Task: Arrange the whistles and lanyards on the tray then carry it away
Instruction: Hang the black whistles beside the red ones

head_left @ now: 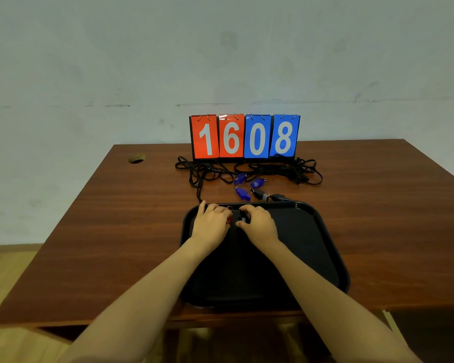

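Hands rest together at the far left corner of the black tray [325, 247], both palm-down and close to each other. Left hand [212, 223] is curled over a small red whistle [230, 219], of which only an edge shows beside the knuckles, with a metal ring [230, 207] just beyond it; right hand [258, 223] is pinched on a dark whistle [244, 218], thumb and fingers closed around it. Both whistles seem to be low over the tray floor or already touching it; I cannot tell which. The rest of the tray is bare. Beyond the far rim, on the worktop [116, 231], lie the things not yet collected: a black whistle [258, 193] and another dark one [279, 197] just beside the rim, three blue whistles [243, 193] [257, 183] [239, 178] a little further, and behind them the tangled black lanyards [247, 170] spread along the foot of the scoreboard [244, 136]. So the remaining pieces lie straight forward from the hands, slightly to the right, and the right hand is nearer to most of them. The long axes of the blue whistles run obliquely, so I judge that a pinch across the narrow sides will be needed. One lanyard strand [199, 189] comes down near the left hand.
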`<state>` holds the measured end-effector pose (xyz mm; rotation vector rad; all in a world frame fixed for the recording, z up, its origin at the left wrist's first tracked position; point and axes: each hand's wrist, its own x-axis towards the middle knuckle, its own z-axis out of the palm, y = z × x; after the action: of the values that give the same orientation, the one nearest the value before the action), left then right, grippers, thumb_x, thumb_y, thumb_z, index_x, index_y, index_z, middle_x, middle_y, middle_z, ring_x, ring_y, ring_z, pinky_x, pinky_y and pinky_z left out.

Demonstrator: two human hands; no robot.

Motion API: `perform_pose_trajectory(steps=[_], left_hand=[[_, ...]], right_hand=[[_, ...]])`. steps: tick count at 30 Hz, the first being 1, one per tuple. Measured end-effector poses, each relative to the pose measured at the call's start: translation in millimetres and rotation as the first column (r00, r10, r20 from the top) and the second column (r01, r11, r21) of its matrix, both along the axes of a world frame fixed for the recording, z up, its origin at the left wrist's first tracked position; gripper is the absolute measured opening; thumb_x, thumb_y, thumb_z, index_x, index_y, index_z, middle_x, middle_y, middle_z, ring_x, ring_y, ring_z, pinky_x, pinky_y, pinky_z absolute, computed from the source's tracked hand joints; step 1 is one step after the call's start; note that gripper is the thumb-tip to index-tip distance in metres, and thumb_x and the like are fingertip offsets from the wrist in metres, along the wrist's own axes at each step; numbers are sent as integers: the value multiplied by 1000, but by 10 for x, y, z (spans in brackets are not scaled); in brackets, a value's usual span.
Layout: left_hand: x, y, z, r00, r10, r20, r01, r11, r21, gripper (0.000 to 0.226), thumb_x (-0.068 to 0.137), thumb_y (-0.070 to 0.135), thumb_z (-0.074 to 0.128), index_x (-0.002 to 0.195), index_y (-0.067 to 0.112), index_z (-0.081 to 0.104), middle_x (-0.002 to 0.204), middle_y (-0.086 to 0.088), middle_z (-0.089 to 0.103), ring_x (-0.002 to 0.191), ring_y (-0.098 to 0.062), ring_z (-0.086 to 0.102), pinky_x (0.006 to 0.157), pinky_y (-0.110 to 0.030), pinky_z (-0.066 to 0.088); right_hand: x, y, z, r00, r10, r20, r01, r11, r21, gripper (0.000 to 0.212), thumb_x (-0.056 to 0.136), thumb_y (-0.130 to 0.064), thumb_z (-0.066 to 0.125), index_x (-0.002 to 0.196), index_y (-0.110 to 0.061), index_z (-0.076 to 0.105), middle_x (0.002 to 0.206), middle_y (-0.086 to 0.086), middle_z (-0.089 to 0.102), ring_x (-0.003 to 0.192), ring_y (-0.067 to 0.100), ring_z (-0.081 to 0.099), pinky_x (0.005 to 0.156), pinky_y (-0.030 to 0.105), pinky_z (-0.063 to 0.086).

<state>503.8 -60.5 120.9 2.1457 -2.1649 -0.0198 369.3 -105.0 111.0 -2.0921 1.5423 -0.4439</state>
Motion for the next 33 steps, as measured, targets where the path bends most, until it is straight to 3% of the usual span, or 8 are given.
perform_pose_trajectory(steps=[10, 16, 19, 23, 27, 33], left_hand=[[-19, 5, 40, 1000, 15, -27, -13, 999, 45, 44, 94, 21, 49, 137, 17, 41, 142, -2, 46, 137, -22, 31, 118, -46, 7], [-33, 21, 51, 1000, -4, -18, 5, 998, 56, 49, 92, 20, 51, 139, 15, 39, 147, -5, 38, 139, -24, 28, 118, -44, 9], [-43, 40, 96, 996, -31, -80, 30, 1000, -8, 57, 87, 18, 53, 142, 14, 36, 149, -11, 30, 140, -28, 24, 119, -43, 13], [-129, -81, 220, 991, -69, -117, 53, 989, -138, 50, 85, 17, 53, 135, 14, 45, 143, -9, 38, 135, -26, 31, 116, -38, 23], [-295, -384, 260, 997, -67, -32, 64, 995, -82, 39, 93, 20, 45, 131, 13, 49, 135, -8, 46, 127, -25, 40, 110, -37, 28], [-557, -828, 305, 990, -42, -137, 44, 999, 11, 43, 96, 13, 44, 139, 12, 40, 134, -12, 44, 122, -32, 45, 97, -42, 39]], right_hand=[[15, -3, 66, 997, 45, -60, -43, 999, 30, 52, 90, -26, 60, 139, -24, 44, 134, 6, 48, 127, 23, 43, 104, 41, 40], [-34, 6, 93, 996, 69, -55, -64, 995, 81, 63, 85, -24, 67, 142, -23, 38, 138, 7, 43, 128, 25, 42, 104, 41, 42], [-134, -5, 111, 999, 48, -11, -46, 993, 107, 59, 84, -24, 69, 137, -20, 42, 136, 6, 42, 126, 25, 45, 101, 39, 44], [-413, -114, 223, 999, -28, -41, 25, 998, -60, 43, 90, -27, 61, 130, -19, 51, 135, 4, 46, 126, 22, 43, 102, 38, 43], [-751, -390, 372, 991, -108, -73, 93, 979, -183, 38, 92, -24, 56, 129, -17, 51, 133, 6, 47, 126, 25, 38, 102, 39, 41], [-883, -846, 409, 985, -152, -80, 152, 988, 3, 46, 92, -29, 57, 135, -17, 46, 139, 13, 40, 129, 33, 37, 100, 41, 42]])
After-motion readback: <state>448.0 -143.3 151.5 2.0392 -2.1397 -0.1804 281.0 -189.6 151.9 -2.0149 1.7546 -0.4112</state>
